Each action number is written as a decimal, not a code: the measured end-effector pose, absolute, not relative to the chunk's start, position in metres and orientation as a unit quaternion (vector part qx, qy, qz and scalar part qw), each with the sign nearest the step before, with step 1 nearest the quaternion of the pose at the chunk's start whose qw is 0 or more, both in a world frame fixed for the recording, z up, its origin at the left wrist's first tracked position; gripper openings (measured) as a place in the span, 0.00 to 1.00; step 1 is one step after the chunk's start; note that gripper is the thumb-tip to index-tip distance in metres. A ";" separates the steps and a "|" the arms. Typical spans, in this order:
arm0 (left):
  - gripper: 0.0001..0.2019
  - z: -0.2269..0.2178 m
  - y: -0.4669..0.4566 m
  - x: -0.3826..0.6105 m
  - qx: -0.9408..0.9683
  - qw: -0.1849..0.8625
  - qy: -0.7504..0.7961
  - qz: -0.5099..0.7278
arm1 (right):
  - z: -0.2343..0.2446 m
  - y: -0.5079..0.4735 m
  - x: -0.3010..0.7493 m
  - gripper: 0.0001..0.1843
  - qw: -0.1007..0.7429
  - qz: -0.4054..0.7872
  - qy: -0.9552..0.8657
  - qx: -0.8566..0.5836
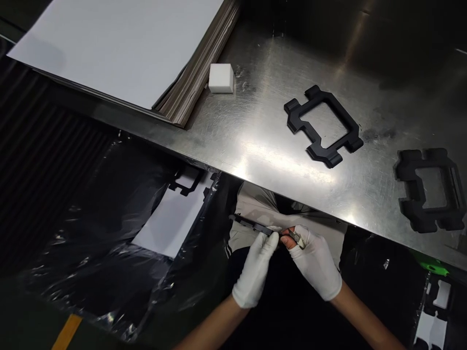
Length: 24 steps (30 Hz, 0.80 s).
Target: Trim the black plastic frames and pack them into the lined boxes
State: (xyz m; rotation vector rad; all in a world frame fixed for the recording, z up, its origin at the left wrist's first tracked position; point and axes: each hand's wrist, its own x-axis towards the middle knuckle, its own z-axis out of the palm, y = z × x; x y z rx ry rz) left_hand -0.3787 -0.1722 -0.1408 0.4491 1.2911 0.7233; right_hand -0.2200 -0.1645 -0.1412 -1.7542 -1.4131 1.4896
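Note:
Over my lap, my left hand (255, 267) in a white glove is closed on a black frame (257, 226), seen nearly edge-on. My right hand (316, 262) has a white glove too, with bare thumb and fingertip showing. It pinches a small metal tool (295, 236), blade-like, though its exact kind is unclear. The right fingertips are close beside the frame's near end; whether the tool touches it cannot be made out. On the metal table ahead lies a black frame (310, 131) with a squarish opening and tabs. Farther right is a thicker black frame piece (412, 189), possibly several stacked.
A thick stack of white sheets (120, 43) covers the upper left of the metal table (255, 126). Beside it stands a white block (221, 78). Below the table edge, left, a clear plastic bag (105, 233) contains black frames and a white sheet. A green object (434, 267) shows at right.

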 end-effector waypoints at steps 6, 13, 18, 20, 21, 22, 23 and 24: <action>0.21 -0.140 -0.166 -0.386 0.255 0.694 0.599 0.306 | -0.139 -0.167 -0.233 0.22 0.225 0.611 -0.475 -0.592; 0.24 -0.146 -0.168 -0.394 0.225 0.691 0.619 0.296 | -0.139 -0.170 -0.234 0.19 0.204 0.609 -0.477 -0.600; 0.25 -0.150 -0.167 -0.403 0.238 0.722 0.597 0.256 | -0.143 -0.174 -0.232 0.25 0.197 0.617 -0.483 -0.589; 0.23 -0.150 -0.165 -0.406 0.244 0.744 0.569 0.252 | -0.144 -0.176 -0.233 0.26 0.192 0.624 -0.482 -0.584; 0.22 -0.150 -0.164 -0.408 0.250 0.753 0.556 0.249 | -0.144 -0.176 -0.234 0.26 0.190 0.627 -0.481 -0.582; 0.21 -0.150 -0.163 -0.411 0.257 0.759 0.547 0.242 | -0.144 -0.176 -0.235 0.26 0.190 0.630 -0.481 -0.579; 0.21 -0.150 -0.163 -0.413 0.265 0.764 0.539 0.235 | -0.144 -0.176 -0.235 0.26 0.191 0.632 -0.483 -0.575; 0.20 -0.150 -0.162 -0.415 0.273 0.767 0.534 0.229 | -0.145 -0.177 -0.236 0.26 0.195 0.633 -0.486 -0.570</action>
